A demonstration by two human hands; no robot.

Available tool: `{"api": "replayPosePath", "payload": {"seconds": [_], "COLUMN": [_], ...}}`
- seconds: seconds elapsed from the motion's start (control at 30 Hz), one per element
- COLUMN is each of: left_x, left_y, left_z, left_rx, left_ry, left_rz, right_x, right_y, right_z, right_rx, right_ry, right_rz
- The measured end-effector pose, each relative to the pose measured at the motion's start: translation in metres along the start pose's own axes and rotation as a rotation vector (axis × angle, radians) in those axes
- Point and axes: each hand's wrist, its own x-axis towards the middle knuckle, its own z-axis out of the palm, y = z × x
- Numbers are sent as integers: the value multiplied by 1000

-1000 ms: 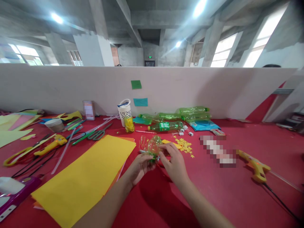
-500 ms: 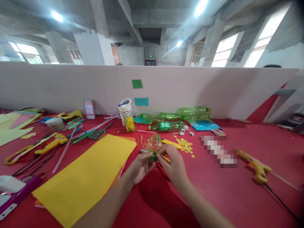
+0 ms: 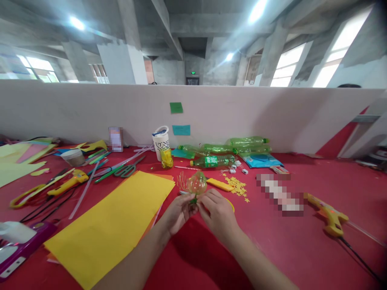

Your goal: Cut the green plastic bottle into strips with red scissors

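Observation:
Over the middle of the red table, both hands meet at the neck of a cut green plastic bottle top (image 3: pixel 197 183). Its rounded body points away from me, and thin cut strips fan out to the left. My left hand (image 3: pixel 179 213) pinches the green neck end from the left, palm partly up. From the right, the bent fingers of my right hand (image 3: pixel 218 209) press together at the same end; fingertips and cap partly hide each other. Just beyond lie a yellow utility knife (image 3: pixel 220 184) and yellow paper stars (image 3: pixel 237 187). Scissors under the hands are mostly covered.
Yellow paper sheets (image 3: pixel 115 225) lie left, beside grey-green scissors (image 3: pixel 129 169) and a yellow glue gun (image 3: pixel 68 183). Another glue gun (image 3: pixel 329 213) with its cord is at right. Green bottles (image 3: pixel 217 161) and a white cup (image 3: pixel 161 143) stand before the partition (image 3: pixel 256 112).
My right hand's fingers have drawn in and curled lower around the neck end, covering more of the scissors. The left hand keeps its hold. The view has shifted slightly.

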Motion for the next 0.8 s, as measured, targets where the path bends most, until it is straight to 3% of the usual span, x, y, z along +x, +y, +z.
{"api": "replayPosePath", "payload": {"seconds": [0.23,0.5,0.8], "left_x": [-4,-3,-4], "left_y": [1,0,-2], "left_z": [4,2,3], "left_rx": [29,4,-5], "left_ry": [-14,-29,14], "left_rz": [2,35,-4], "right_x": [2,2,3], "right_y": [-3,-6,5], "right_z": [-6,-6,-8], "right_rx": [96,104,53], "right_ry": [180,159,223], "right_rz": [124,107,214]}}
